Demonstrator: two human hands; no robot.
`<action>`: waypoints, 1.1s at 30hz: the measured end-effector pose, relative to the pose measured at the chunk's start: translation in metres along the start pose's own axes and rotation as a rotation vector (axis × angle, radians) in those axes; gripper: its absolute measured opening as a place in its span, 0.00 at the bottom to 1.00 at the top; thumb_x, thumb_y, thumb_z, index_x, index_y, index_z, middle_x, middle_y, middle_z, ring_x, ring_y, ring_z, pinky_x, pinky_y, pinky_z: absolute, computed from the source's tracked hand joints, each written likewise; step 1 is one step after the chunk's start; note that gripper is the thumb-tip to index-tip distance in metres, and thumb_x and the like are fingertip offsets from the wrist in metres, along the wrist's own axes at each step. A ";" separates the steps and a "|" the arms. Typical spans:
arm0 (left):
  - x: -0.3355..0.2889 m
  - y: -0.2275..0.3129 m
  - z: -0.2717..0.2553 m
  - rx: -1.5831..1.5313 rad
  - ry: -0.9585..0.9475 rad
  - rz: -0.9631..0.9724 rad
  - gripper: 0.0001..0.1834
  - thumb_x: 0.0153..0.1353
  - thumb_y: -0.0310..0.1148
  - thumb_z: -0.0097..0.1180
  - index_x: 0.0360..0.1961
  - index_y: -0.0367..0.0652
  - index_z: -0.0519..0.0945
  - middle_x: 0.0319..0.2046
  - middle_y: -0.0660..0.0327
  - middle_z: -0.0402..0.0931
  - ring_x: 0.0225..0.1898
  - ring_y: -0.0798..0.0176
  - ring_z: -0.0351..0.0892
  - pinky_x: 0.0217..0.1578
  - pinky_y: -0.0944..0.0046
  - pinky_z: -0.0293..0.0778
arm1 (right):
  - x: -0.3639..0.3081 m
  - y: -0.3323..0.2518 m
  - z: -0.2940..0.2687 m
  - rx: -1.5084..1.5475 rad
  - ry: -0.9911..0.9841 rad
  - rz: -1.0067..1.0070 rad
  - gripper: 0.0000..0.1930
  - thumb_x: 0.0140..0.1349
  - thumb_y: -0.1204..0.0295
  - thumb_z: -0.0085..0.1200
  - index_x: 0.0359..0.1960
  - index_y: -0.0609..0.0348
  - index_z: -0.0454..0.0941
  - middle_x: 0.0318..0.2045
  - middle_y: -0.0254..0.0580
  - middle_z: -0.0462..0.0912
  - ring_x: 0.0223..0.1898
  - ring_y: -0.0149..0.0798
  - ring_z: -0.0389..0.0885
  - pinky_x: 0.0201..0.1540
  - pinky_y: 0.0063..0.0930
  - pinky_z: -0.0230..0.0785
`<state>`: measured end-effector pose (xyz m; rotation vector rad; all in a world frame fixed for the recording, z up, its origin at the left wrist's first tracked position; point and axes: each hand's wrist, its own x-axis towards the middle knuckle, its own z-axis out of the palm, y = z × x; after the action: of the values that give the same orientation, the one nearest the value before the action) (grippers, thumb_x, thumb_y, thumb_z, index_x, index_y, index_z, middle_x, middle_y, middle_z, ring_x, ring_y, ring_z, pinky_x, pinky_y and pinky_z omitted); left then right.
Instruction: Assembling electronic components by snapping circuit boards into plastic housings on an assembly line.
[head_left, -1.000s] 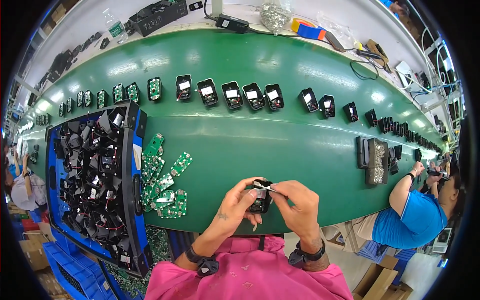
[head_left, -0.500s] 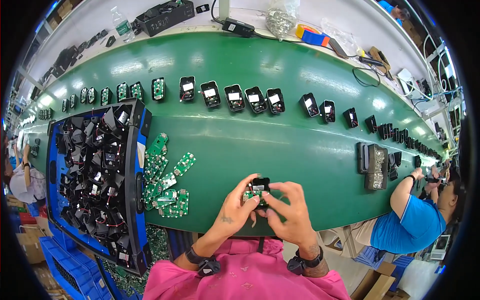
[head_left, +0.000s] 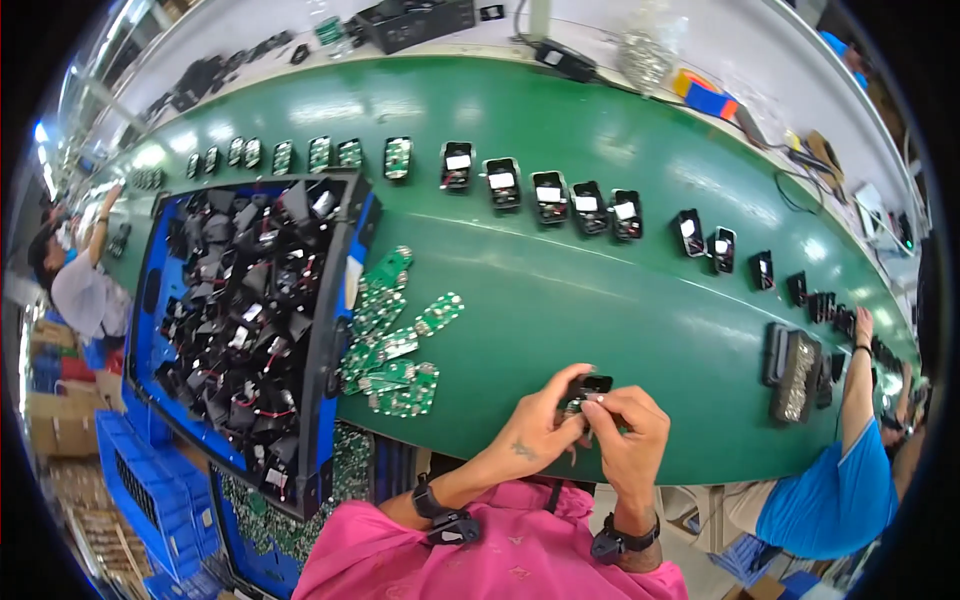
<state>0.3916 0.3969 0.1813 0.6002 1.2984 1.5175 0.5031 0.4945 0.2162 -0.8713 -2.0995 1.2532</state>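
Observation:
Over the near edge of the green table, my left hand (head_left: 535, 430) is closed around a small black plastic housing (head_left: 597, 384). A green circuit board (head_left: 575, 405) shows at the housing's near side, mostly covered by my fingers. My right hand (head_left: 635, 425) has its thumb and forefinger pinched together against the board and housing; what lies between those fingertips is hidden. To the left of my hands, loose green circuit boards (head_left: 408, 398) lie in a pile on the table.
A blue-lined black crate (head_left: 345, 250) full of black housings with wires stands left. Rows of black housings (head_left: 550, 198), several with boards, cross the table. A box of small metal parts (head_left: 797, 375) sits right. Co-workers sit at both sides; one's arm (head_left: 858, 390) reaches over the table.
My view has shifted, so the scene sits further right. My right fingers have gone from spread around the housing to a pinch at it. The right co-worker's arm now stretches toward the row.

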 end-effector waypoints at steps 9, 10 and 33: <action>-0.007 -0.001 -0.004 0.015 0.113 0.101 0.34 0.65 0.22 0.53 0.71 0.39 0.59 0.44 0.56 0.76 0.36 0.72 0.78 0.36 0.68 0.78 | -0.007 -0.001 0.007 0.099 -0.078 -0.059 0.04 0.63 0.84 0.55 0.37 0.69 0.82 0.32 0.43 0.82 0.27 0.29 0.81 0.27 0.22 0.72; -0.008 0.003 -0.003 -0.007 0.113 0.100 0.35 0.64 0.19 0.52 0.72 0.38 0.57 0.51 0.55 0.73 0.42 0.70 0.77 0.37 0.70 0.80 | -0.009 -0.003 0.010 0.063 -0.014 -0.066 0.03 0.64 0.83 0.55 0.36 0.68 0.81 0.31 0.43 0.82 0.27 0.29 0.81 0.27 0.22 0.71; -0.014 0.036 -0.015 0.619 -0.070 0.363 0.41 0.58 0.20 0.54 0.74 0.38 0.56 0.58 0.39 0.72 0.48 0.39 0.80 0.48 0.51 0.77 | 0.016 -0.024 -0.032 -0.096 -0.438 -0.024 0.02 0.54 0.80 0.56 0.26 0.66 0.79 0.22 0.47 0.79 0.21 0.48 0.77 0.24 0.36 0.68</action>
<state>0.3711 0.3807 0.2132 1.3318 1.6752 1.3420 0.5100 0.5155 0.2530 -0.6497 -2.5185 1.4425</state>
